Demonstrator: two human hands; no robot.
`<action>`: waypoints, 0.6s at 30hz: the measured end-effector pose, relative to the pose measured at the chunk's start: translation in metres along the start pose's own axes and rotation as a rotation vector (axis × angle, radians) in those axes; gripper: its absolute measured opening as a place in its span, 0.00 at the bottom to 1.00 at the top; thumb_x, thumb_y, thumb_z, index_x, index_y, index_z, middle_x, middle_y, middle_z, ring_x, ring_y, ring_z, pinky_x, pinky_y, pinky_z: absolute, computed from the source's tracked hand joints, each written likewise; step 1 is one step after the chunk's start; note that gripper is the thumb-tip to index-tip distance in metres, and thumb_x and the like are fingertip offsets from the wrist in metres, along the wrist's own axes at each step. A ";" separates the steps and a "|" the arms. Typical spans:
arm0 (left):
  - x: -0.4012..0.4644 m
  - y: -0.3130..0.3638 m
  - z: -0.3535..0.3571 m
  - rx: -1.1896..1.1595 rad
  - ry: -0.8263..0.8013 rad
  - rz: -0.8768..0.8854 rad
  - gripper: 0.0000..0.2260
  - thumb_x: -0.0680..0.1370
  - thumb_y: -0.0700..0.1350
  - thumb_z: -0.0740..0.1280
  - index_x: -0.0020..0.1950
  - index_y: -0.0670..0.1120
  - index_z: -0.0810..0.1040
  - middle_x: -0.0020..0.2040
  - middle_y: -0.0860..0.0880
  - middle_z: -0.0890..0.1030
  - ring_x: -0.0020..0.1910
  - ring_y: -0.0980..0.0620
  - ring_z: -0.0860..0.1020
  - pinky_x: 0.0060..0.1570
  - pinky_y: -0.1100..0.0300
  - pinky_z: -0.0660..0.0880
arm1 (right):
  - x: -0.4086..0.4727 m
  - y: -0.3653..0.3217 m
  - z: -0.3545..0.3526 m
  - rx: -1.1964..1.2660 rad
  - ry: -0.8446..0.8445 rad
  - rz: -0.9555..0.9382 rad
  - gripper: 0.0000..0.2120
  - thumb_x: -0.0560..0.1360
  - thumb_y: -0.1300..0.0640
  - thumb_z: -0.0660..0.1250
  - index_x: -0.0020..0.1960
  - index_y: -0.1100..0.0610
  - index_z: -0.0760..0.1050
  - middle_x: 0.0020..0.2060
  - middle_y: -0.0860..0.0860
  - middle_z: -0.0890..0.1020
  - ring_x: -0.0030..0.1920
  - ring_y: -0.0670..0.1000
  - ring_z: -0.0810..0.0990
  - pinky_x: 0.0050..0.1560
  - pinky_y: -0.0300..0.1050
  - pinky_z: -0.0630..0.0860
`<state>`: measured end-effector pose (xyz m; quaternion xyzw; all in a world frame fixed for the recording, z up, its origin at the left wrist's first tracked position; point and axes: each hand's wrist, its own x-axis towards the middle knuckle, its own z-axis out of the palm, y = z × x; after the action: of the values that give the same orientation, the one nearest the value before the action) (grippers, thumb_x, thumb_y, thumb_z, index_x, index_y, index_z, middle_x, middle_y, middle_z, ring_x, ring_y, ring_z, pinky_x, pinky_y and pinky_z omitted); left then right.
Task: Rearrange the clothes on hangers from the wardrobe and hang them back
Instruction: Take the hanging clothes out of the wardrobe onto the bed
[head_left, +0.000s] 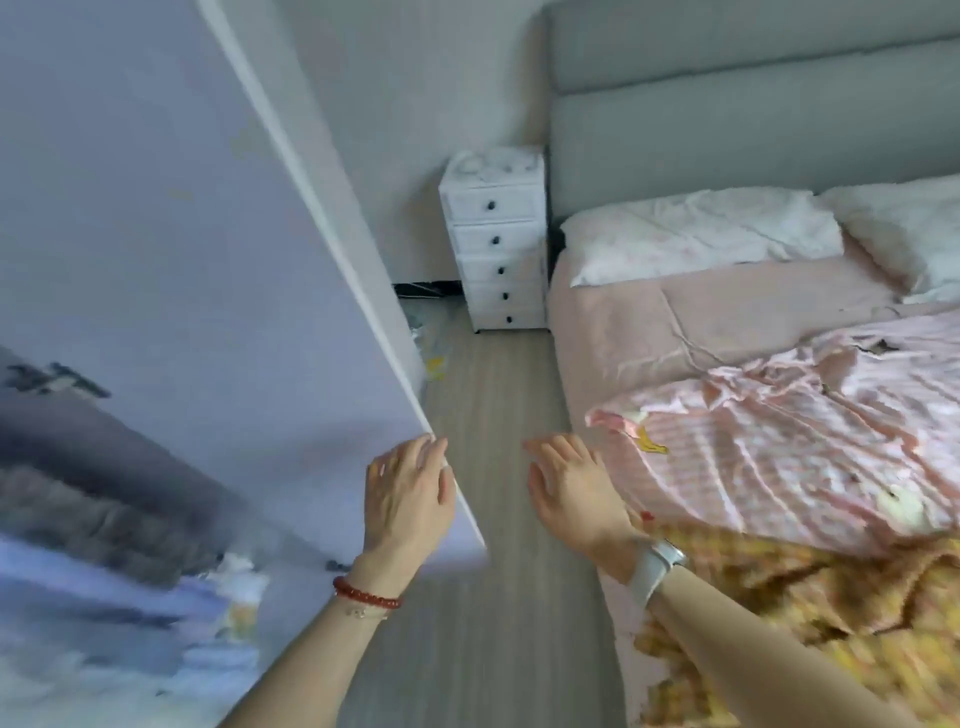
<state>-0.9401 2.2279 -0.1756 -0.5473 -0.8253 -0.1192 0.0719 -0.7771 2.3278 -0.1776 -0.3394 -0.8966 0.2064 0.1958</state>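
Pale lilac, with a blurred grey-and-blue landscape print low down, the wardrobe door (156, 260) fills the left of the view, and its white edge runs down to the left hand (408, 493). That hand lies against the door's free edge with fingers straight and close together, gripping nothing; a red bead bracelet (366, 596) circles its wrist. Across a strip of wood floor (493, 395), the right hand (571, 493) hovers with fingers spread and relaxed, also holding nothing, a pale watch (655, 564) on its wrist. Behind, one white chest of drawers (496, 241) shows five drawers, each with a dark knob. To the right stands the bed (727, 306), with a grey headboard (753, 114) and two white pillows (701, 234). The clothes are here, not in the wardrobe: one pink striped garment (805, 441) is spread on the cover and one yellow patterned piece (779, 623) lies nearer the camera. Whether either is on a hanger I cannot tell. The step in hand looks like working the door, opening or closing I cannot say. The next move probably calls for a clear opening to the rail, then a reach right to lift a garment.
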 end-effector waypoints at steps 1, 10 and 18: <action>-0.012 -0.032 -0.016 0.020 0.044 -0.050 0.17 0.71 0.47 0.55 0.49 0.43 0.81 0.48 0.46 0.82 0.44 0.46 0.81 0.45 0.53 0.76 | 0.011 -0.032 0.013 0.028 -0.019 -0.066 0.17 0.69 0.53 0.54 0.48 0.57 0.79 0.41 0.51 0.82 0.42 0.56 0.81 0.41 0.47 0.77; -0.122 -0.246 -0.156 0.253 0.387 -0.500 0.18 0.72 0.47 0.55 0.51 0.42 0.80 0.49 0.45 0.82 0.46 0.44 0.80 0.45 0.50 0.76 | 0.077 -0.276 0.100 0.235 -0.151 -0.508 0.22 0.73 0.52 0.51 0.56 0.60 0.77 0.51 0.56 0.81 0.53 0.59 0.79 0.52 0.54 0.77; -0.143 -0.355 -0.242 0.480 0.471 -0.695 0.20 0.72 0.48 0.54 0.55 0.43 0.79 0.53 0.44 0.79 0.52 0.44 0.78 0.54 0.48 0.70 | 0.150 -0.423 0.142 0.398 -0.217 -0.665 0.14 0.77 0.61 0.57 0.61 0.60 0.73 0.57 0.57 0.77 0.58 0.58 0.75 0.58 0.49 0.71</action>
<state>-1.2140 1.9019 -0.0210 -0.1654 -0.9247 -0.0632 0.3370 -1.1742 2.1075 -0.0521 0.0374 -0.9156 0.3360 0.2178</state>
